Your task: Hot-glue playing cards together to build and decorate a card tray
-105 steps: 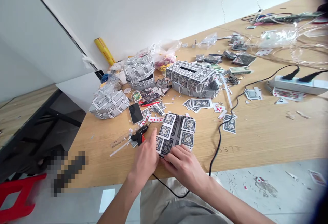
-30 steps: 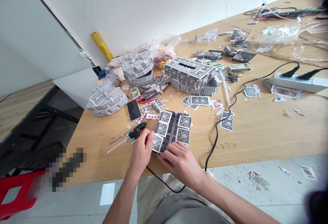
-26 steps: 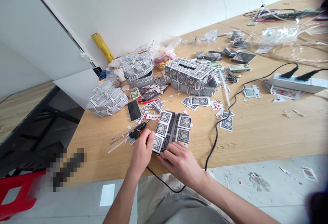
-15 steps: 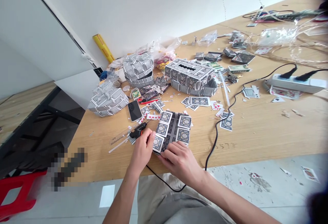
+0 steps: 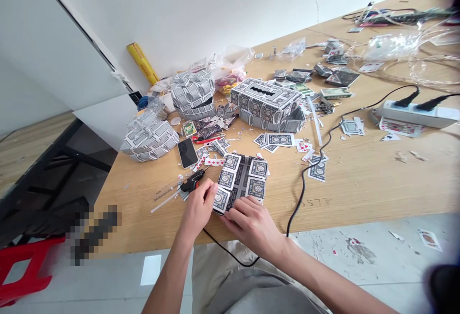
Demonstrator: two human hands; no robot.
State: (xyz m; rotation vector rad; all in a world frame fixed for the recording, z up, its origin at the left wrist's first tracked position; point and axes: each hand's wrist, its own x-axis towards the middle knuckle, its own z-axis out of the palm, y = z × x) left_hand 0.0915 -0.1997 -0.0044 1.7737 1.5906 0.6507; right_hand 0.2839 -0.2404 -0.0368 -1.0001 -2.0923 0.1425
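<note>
A flat, square piece covered in patterned playing cards [image 5: 241,182] lies near the table's front edge. My left hand [image 5: 199,206] grips its left near side, thumb on top and fingers mostly out of sight. At the near edge, my right hand [image 5: 251,220] has curled fingers on the card surface, with the thumb lower down by the edge. Just beyond my left hand lies a black glue gun [image 5: 192,181]. Its cord appears to run under my hands toward my lap.
Behind are a card-covered tissue box [image 5: 266,96], woven card baskets [image 5: 151,141], a phone [image 5: 187,153], a red cutter [image 5: 206,139] and scattered cards [image 5: 280,139]. A black cable [image 5: 304,194] crosses to a power strip [image 5: 417,112] at right. A red stool [image 5: 32,275] stands lower left.
The view has shifted very slightly. Both hands keep the same hold on the card-covered piece, with no clear movement of it.
</note>
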